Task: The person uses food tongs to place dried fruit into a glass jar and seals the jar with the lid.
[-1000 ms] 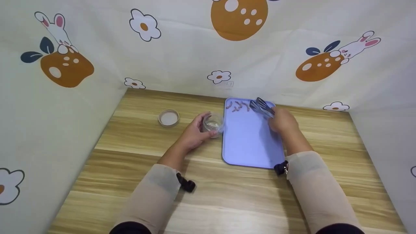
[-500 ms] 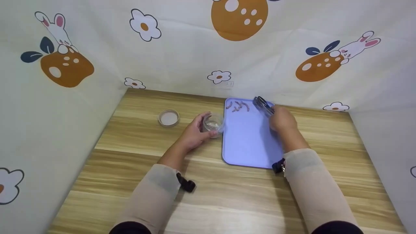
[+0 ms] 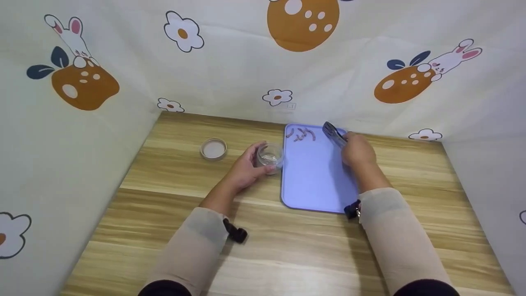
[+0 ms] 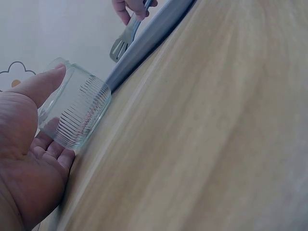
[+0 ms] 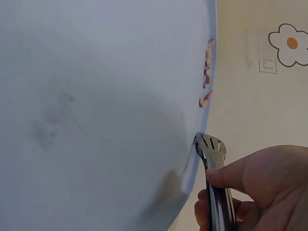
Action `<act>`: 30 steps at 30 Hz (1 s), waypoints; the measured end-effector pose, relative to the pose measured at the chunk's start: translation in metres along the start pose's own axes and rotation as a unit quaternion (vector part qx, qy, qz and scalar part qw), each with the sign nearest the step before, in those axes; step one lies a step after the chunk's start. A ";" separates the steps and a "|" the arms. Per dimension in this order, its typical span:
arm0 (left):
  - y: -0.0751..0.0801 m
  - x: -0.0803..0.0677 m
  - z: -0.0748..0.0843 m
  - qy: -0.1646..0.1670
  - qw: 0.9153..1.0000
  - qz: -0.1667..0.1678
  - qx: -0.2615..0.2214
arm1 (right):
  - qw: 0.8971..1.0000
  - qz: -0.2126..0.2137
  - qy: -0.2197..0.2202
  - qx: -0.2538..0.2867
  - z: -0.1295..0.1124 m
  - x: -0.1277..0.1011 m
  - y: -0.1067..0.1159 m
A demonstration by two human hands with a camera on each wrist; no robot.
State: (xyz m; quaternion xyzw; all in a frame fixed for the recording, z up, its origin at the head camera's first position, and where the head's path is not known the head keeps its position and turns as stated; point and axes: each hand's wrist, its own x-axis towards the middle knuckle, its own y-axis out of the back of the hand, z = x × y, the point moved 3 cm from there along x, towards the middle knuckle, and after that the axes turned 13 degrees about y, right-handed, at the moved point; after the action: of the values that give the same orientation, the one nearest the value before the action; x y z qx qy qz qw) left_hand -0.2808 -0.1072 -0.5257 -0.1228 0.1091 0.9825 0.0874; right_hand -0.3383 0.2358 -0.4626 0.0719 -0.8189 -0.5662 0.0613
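while gripping: right hand (image 3: 358,150) is squeezing tongs (image 3: 333,134) closed
pieces (image 3: 301,134): lying left of tips
left hand (image 3: 245,167): is cupping jar (image 3: 270,156)

In the head view the small pinkish-brown pieces (image 3: 301,135) on the tray (image 3: 312,181) are too small to identify. The right hand (image 3: 356,149) hides the tongs' (image 3: 333,133) handles. The right wrist view cuts the tongs off at its bottom edge. The left wrist view crops the left hand (image 4: 26,163) at its frame edges.
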 end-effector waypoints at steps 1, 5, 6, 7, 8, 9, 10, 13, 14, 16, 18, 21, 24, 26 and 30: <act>0.000 0.000 0.000 -0.001 1.000 0.000 -0.001 | 1.000 0.000 0.000 0.002 0.000 0.000 0.000; 0.000 0.000 0.000 -0.002 1.000 -0.003 -0.002 | 1.000 0.005 -0.002 0.012 0.002 -0.001 -0.001; 0.000 0.000 0.000 -0.003 1.000 -0.004 -0.001 | 1.000 0.010 -0.002 0.016 0.002 -0.001 -0.001; 0.000 0.000 0.000 -0.002 1.000 -0.004 0.000 | 1.000 0.017 -0.001 0.020 0.001 -0.002 -0.001; 0.000 0.000 0.001 -0.003 1.000 -0.004 0.001 | 0.999 0.024 0.001 0.024 0.001 -0.002 0.000; 0.000 0.000 0.001 -0.003 1.000 -0.005 0.001 | 0.999 0.033 0.004 0.027 0.000 -0.003 0.000; 0.000 0.000 0.001 -0.002 1.000 -0.005 0.001 | 0.999 0.040 0.006 0.033 -0.001 -0.004 0.001; 0.001 -0.001 0.002 -0.001 1.000 -0.005 0.003 | 0.997 0.054 0.016 0.044 -0.006 -0.007 0.002; 0.001 -0.001 0.002 -0.001 1.000 -0.007 0.003 | 0.997 0.055 0.019 0.047 -0.008 -0.008 0.003; 0.001 -0.001 0.002 0.000 1.000 -0.007 0.004 | 0.997 0.056 0.023 0.050 -0.012 -0.011 0.004; 0.001 -0.001 0.002 -0.001 1.000 -0.007 0.004 | 0.996 0.061 0.029 0.052 -0.017 -0.013 0.005; 0.001 0.000 0.002 -0.003 1.000 -0.006 -0.001 | 0.995 0.072 0.039 0.061 -0.027 -0.017 0.009; 0.001 0.001 0.001 -0.003 1.000 -0.008 -0.008 | 0.994 0.077 0.045 0.070 -0.038 -0.020 0.013; 0.000 0.000 0.001 -0.002 1.000 -0.009 -0.011 | 0.993 0.081 0.046 0.075 -0.045 -0.023 0.015; 0.000 -0.001 0.002 0.003 1.000 -0.008 -0.008 | 0.991 0.091 0.051 0.081 -0.058 -0.030 0.015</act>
State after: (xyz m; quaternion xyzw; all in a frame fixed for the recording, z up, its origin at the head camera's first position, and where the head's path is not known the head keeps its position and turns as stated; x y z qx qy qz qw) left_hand -0.2804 -0.1065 -0.5241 -0.1272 0.1004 0.9823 0.0939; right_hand -0.2990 0.1931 -0.4289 0.0311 -0.8607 -0.4860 0.1485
